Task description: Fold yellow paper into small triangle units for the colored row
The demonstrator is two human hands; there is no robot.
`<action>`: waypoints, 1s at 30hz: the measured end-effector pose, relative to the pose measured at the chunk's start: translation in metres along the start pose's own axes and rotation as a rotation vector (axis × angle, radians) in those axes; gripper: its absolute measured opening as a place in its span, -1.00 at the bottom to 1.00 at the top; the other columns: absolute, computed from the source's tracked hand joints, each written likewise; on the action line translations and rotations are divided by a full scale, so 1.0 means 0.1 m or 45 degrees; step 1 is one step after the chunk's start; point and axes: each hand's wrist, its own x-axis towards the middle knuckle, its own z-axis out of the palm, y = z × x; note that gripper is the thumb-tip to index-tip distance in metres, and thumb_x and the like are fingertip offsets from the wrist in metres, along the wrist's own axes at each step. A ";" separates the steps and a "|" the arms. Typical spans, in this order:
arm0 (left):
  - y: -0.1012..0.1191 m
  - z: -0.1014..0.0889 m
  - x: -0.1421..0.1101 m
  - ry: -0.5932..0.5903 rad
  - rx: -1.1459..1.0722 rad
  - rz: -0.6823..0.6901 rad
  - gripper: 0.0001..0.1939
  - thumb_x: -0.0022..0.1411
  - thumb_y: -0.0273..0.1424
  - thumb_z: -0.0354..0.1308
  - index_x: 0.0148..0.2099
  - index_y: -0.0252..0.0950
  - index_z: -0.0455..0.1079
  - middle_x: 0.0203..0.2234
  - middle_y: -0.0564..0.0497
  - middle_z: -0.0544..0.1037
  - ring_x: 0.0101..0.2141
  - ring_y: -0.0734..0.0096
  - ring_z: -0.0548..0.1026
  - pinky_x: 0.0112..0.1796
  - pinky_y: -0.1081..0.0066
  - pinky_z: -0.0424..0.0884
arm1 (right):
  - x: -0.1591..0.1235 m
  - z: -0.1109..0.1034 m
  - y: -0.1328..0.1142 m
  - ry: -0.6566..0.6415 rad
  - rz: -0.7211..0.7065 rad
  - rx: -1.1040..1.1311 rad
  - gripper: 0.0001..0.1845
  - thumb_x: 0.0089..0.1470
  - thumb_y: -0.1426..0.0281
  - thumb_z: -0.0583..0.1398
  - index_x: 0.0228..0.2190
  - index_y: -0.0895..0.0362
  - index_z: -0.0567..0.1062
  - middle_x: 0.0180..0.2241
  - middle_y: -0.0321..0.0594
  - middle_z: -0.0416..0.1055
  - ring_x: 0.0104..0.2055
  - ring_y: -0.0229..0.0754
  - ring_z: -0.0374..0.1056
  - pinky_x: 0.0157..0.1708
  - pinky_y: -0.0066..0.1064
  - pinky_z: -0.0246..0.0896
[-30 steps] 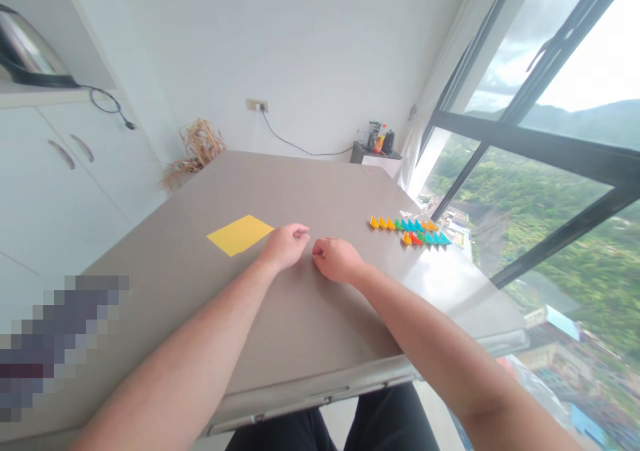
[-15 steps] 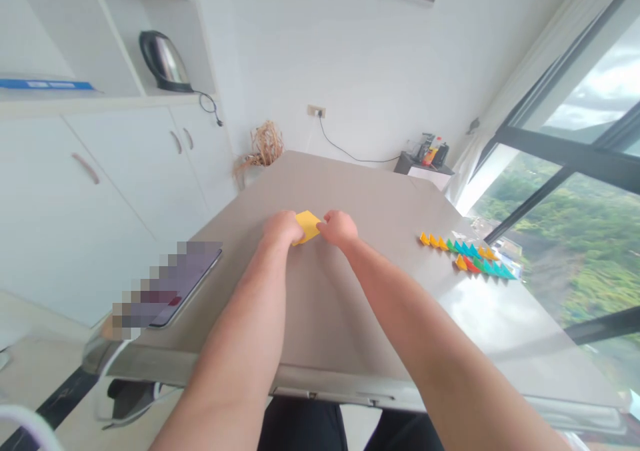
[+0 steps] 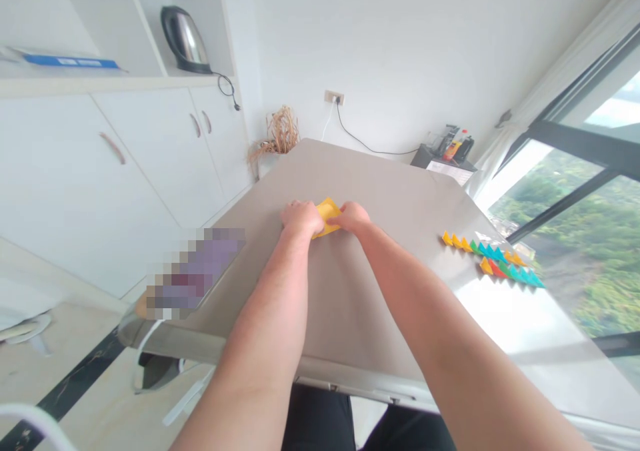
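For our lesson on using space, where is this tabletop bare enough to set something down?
Bare: the far tabletop, beyond the yellow paper; and between the right forearm and small folded papers. Crowded: around the left hand and right hand, and at those folded rows.

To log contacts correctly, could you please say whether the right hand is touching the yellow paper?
Touching: the head view shows the right hand with its fingers on the yellow paper's right side, no gap visible.

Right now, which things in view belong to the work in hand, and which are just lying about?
In use: yellow paper, left hand and right hand on it, table; probably the rows of small folded pieces.

Lying about: kettle, dried plant, blue item, red-capped bottle, pixelated object.
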 end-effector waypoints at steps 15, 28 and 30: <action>0.02 -0.04 -0.05 -0.006 -0.049 0.002 -0.17 -0.12 -0.35 0.44 0.23 -0.21 0.30 0.12 -0.32 0.46 0.17 -0.22 0.37 0.04 0.04 0.39 | 0.08 0.03 0.10 0.100 0.110 0.281 -0.79 -0.04 0.50 0.27 -0.28 0.09 0.55 -0.22 -0.11 0.58 -0.26 -0.11 0.48 -0.39 -0.39 0.31; 0.01 -0.13 -0.06 -0.045 -0.063 -0.006 -0.20 -0.07 -0.38 0.37 0.26 -0.22 0.29 0.12 -0.32 0.46 0.15 -0.15 0.41 0.03 0.11 0.42 | 0.08 0.01 0.11 0.107 0.154 0.357 -0.74 -0.07 0.47 0.30 -0.24 0.10 0.55 -0.18 -0.10 0.57 -0.27 -0.12 0.49 -0.36 -0.38 0.34; 0.00 -0.14 -0.06 -0.043 -0.104 -0.004 -0.19 -0.09 -0.38 0.39 0.26 -0.23 0.30 0.10 -0.31 0.49 0.11 -0.13 0.46 -0.01 0.15 0.44 | 0.07 0.01 0.10 0.104 0.152 0.372 -0.77 -0.05 0.44 0.30 -0.26 0.10 0.55 -0.19 -0.08 0.58 -0.27 -0.10 0.49 -0.38 -0.38 0.32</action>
